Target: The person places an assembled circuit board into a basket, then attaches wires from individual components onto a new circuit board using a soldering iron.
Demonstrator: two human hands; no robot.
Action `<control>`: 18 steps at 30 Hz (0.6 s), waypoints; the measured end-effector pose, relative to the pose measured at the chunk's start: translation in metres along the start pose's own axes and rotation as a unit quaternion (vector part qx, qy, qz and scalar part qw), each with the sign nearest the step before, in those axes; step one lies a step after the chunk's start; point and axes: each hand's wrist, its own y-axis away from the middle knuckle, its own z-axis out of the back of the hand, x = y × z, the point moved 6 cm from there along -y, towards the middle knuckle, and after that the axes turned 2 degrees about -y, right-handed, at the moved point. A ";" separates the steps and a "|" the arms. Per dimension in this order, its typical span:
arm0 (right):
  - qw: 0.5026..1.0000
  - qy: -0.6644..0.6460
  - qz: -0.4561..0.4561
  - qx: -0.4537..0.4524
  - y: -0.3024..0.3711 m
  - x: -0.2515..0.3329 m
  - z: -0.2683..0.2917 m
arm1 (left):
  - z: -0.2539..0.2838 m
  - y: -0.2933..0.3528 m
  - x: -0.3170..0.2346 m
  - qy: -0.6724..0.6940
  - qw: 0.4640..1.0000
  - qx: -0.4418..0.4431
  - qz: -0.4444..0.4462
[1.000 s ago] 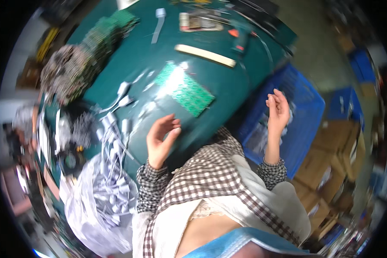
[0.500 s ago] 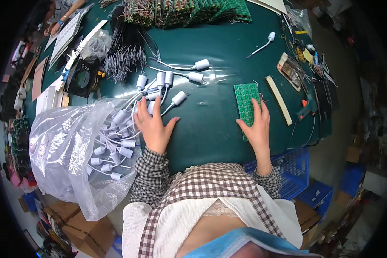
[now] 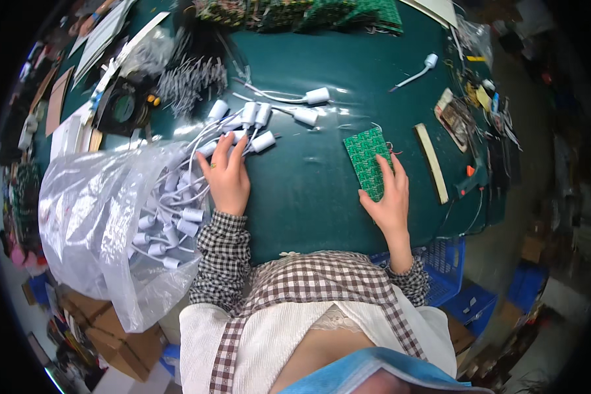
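Observation:
My left hand [image 3: 227, 178] reaches over a cluster of white cylindrical connectors on cables, its fingers stretched out and touching a connector [image 3: 236, 137]. Beside its fingertips lies another white connector [image 3: 262, 142]. More such pieces spill from a clear plastic bag [image 3: 92, 223] at the left. On the right, my right hand [image 3: 390, 197] rests on the lower right part of a green circuit board panel [image 3: 363, 154]. Its thumb and fingers are spread apart and cover part of the panel. A thin reddish wire shows by the panel's right edge.
A pale strip [image 3: 431, 164] lies right of the panel, with a glue gun [image 3: 474, 180] beyond it. One white connector [image 3: 431, 61] lies apart at the far right. Stacked green boards [image 3: 295, 14] and a bundle of dark wires [image 3: 194, 82] stand at the back. A blue basket [image 3: 443, 266] is below the table edge.
The circuit board panel has turned, its far end swinging left, with my right hand on it. My left hand's thumb has drawn in, and the connector near its fingertips has shifted. The whole view moved slightly.

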 end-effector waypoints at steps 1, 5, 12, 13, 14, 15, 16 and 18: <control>1.000 0.000 0.013 0.000 -0.001 0.001 0.000 | 0.002 0.000 -0.003 -0.001 1.000 0.000 -0.004; 0.999 -0.049 -0.016 0.016 0.000 -0.006 0.010 | 0.022 0.004 -0.023 0.056 0.997 -0.047 0.010; 0.966 -0.035 -0.108 -0.231 0.017 -0.081 0.074 | 0.030 -0.009 -0.020 -0.127 0.987 -0.059 0.079; 0.959 -0.025 -0.142 -0.242 0.020 -0.093 0.081 | 0.021 -0.008 -0.018 -0.114 0.993 -0.026 0.031; 0.951 -0.015 -0.176 -0.255 0.023 -0.105 0.089 | 0.013 0.000 -0.018 -0.036 0.999 0.022 0.019; 0.942 -0.010 -0.193 -0.274 0.028 -0.117 0.095 | 0.011 0.004 -0.024 -0.033 0.999 0.008 0.003; 0.933 0.005 -0.217 -0.286 0.034 -0.128 0.100 | 0.007 0.007 -0.029 -0.030 0.999 -0.005 -0.014; 0.920 0.042 -0.272 -0.279 0.046 -0.146 0.109 | 0.007 0.002 -0.026 0.023 0.998 -0.042 -0.029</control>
